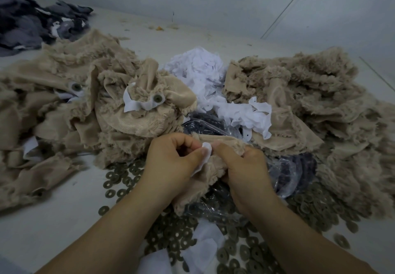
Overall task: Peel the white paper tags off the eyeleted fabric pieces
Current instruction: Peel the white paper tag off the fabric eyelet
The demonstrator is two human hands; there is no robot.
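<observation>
Both forearms reach in from the near edge of the pale surface [64, 220], over scattered round washers [230, 252] and white paper. At the middle, the left hand [171, 158] pinches a white paper tag [206, 152] between curled fingers and thumb, while the right hand [241, 164] has its fingers curled tight round a beige furry fabric piece [211, 169], thumb tip touching the tag. Beyond the hands lie peeled white tags [205, 70], flanked by furry fabric heaps; the left heap [64, 81] shows eyelets [157, 98] with tags attached. Dark clear bags [284, 171] lie just right of the hands, grey cloth [25, 26] at the far left corner
</observation>
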